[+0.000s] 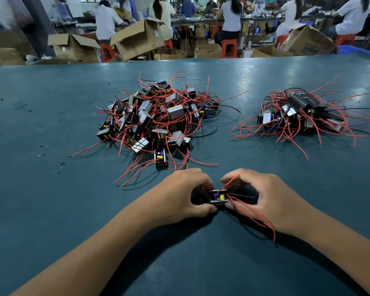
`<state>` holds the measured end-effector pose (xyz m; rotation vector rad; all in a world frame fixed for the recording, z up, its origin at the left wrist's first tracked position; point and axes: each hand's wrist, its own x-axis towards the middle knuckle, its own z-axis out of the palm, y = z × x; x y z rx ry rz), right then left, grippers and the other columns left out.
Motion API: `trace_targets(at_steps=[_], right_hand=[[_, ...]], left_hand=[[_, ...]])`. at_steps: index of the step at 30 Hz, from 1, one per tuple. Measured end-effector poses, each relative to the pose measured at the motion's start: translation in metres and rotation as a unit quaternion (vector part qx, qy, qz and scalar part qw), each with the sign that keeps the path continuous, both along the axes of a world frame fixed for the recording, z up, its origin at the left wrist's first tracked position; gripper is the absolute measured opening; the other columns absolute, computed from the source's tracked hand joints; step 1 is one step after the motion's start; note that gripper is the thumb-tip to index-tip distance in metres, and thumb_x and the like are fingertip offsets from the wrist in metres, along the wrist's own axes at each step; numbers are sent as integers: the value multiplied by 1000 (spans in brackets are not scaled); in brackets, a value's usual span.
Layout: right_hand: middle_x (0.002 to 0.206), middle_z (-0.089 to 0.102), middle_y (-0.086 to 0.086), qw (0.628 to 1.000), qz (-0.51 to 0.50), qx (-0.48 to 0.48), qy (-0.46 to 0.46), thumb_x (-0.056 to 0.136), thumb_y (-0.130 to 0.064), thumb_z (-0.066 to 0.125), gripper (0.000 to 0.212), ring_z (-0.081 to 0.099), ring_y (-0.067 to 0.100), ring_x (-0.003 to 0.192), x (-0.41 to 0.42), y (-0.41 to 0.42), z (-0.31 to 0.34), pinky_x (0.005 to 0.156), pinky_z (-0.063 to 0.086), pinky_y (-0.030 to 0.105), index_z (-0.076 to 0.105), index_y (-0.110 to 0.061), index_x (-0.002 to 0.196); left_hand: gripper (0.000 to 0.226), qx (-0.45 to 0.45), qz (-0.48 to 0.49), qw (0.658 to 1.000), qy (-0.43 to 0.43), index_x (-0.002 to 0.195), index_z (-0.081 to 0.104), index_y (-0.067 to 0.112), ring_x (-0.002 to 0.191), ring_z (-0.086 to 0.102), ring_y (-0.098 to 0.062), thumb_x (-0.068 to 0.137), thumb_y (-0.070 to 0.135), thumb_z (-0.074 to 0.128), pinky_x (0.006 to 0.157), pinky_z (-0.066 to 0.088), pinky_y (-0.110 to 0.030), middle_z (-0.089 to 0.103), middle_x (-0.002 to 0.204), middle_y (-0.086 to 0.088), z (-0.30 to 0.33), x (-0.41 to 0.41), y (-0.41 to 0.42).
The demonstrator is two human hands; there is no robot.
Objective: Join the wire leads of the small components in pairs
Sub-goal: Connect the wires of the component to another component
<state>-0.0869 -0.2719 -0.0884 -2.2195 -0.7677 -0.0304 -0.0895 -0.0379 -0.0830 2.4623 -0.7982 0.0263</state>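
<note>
Small black box-shaped component [218, 198] with yellow capacitor and red wire leads [252, 217] sits between both hands, low over the dark teal surface [51, 124]. Left hand [184, 195] pinches its left end, fingers curled; right hand [263, 199] pinches its right end, leads trailing beneath the palm.

Smooth, faintly glossy teal table top [51, 124], shiny silvery metal-faced black plastic components [175, 112] with glossy red plastic-coated wires [252, 218], matt brown corrugated cardboard boxes [137, 39] behind.
</note>
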Motion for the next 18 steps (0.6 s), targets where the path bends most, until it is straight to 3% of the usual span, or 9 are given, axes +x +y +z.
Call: trace_targets(at_steps=[4,7,18], right_hand=[[97,71,-16,1000,4,2,16,81,-34,81,32,68,5,92,1,-1,0,81,52,24,65,-30,109],[97,72,-15,999,5,10,32,80,-35,81,32,69,5,91,2,-2,-1,81,53,24,65,-30,107],[94,71,-5,1000,18,9,24,80,-36,80,22,69,14,88,3,-3,1,79,55,40,68,-33,98]], left_hand=[[28,18,-6,1000,-13,101,67,19,79,43,-2,84,37,78,70,33,-12,51,87,15,0,2,0],[26,6,-10,1000,-13,100,67,17,78,44,-2,85,36,78,71,37,-19,51,86,15,0,3,1],[30,-5,-36,999,-27,104,70,12,80,50,-8,87,37,76,74,44,-24,51,88,12,2,3,3]])
